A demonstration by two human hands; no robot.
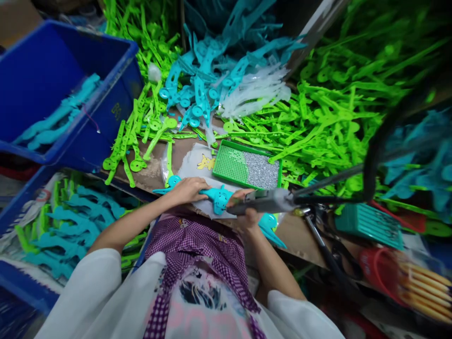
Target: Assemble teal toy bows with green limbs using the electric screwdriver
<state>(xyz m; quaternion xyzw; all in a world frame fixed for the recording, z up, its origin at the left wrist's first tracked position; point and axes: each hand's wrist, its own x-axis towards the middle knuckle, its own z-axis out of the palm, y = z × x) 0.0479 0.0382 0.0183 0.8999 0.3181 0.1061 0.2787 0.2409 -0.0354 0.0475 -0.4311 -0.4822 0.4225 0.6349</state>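
My left hand (190,190) is closed on a blue plastic part (221,199) lying at the front of the workbench. In my right hand (250,217) is a grey power screwdriver (266,201), held level with its front end at the right side of that part. Whether the tip touches a screw is hidden by the fingers. Just beyond the hands sits a green tray (229,164) with small silver screws (262,170) heaped in its right half. Another blue piece (270,225) lies under the right wrist.
Piles of lime-green plastic parts (328,117) and blue parts (205,70) cover the back of the bench, with translucent white strips (256,92) between. A blue bin (122,80) stands at the left. A teal basket (369,226) and a red cup (379,270) are at the right.
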